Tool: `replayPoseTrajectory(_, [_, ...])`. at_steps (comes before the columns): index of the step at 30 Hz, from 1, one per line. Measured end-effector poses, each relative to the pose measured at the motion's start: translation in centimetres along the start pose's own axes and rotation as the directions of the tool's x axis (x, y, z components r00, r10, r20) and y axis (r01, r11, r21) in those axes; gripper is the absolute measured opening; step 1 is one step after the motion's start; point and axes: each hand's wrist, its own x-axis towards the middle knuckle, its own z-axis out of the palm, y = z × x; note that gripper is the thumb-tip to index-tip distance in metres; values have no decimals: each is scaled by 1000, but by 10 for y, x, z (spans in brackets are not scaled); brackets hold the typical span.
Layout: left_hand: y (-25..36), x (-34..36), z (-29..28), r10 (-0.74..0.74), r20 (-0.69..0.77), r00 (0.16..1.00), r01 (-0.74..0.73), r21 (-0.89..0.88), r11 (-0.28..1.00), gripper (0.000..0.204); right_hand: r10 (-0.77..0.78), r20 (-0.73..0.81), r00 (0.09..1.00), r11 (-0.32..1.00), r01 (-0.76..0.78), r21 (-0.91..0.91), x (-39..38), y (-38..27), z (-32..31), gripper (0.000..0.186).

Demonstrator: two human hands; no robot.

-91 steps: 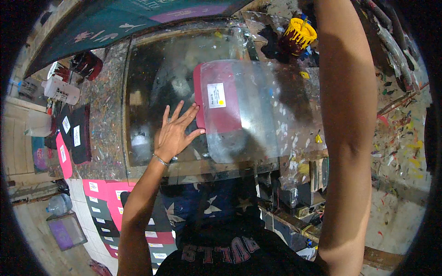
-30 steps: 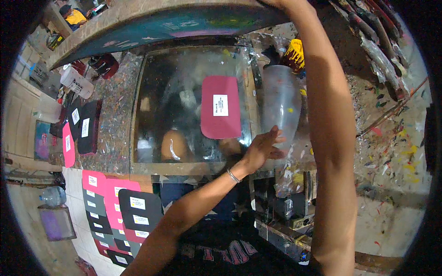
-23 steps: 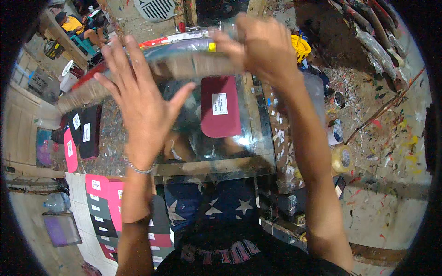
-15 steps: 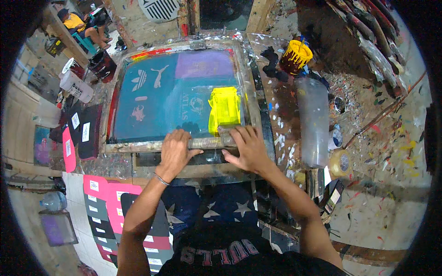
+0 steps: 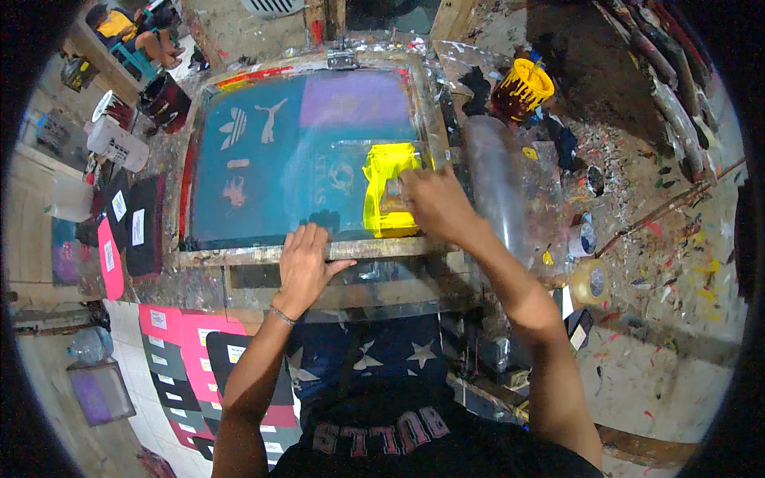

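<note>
A wooden-framed printing screen point(image 5: 374, 249) lies in front of me, its teal mesh carrying pale logo shapes and a purple patch at the upper right. Bright yellow ink point(image 5: 390, 153) covers a block at the mesh's right side. My right hand point(image 5: 440, 205) is closed round a small squeegee point(image 5: 394, 197), which sits within the yellow ink; its fingers partly hide the tool. On the near bar of the frame rests my left hand point(image 5: 303, 259), fingers laid over the wood and thumb stretched out to the side, holding nothing.
A yellow-dripped ink pot point(image 5: 524, 89) stands beyond a clear plastic cylinder point(image 5: 496, 187) at right, with a tape roll point(image 5: 588, 281) nearer. A dark pot point(image 5: 165, 103) and white container point(image 5: 118, 145) stand left. Labelled pink and dark pieces point(image 5: 195, 350) lie below. A person point(image 5: 131, 36) sits far left.
My right hand has left the frame's near bar and moved away from me with the squeegee, into the yellow ink. The clear cylinder lies closer to the screen. My left hand stays put.
</note>
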Motion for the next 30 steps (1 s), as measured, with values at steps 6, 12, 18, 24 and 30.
replayPoseTrajectory(6, [0,-1,1,-14,-18,1000,14,-9,1000,57,-61,109,992,995,52,84,-16,-9,-6,22])
replayPoseTrajectory(12, [-2,2,3,2,-21,1000,-3,-33,999,56,-92,-285,954,996,87,-30,7,2,11,22])
replayPoseTrajectory(18, [-5,2,3,-1,-16,1000,1,-8,1000,55,9,-56,998,999,-6,53,69,27,-22,16])
replayPoseTrajectory(24, [0,-2,5,-2,-30,1000,2,-9,1000,57,-94,-321,942,994,109,30,28,16,22,13])
replayPoseTrajectory(30, [-1,-2,3,4,-46,999,-4,-15,1000,55,-109,-228,967,990,126,57,-43,-29,9,20])
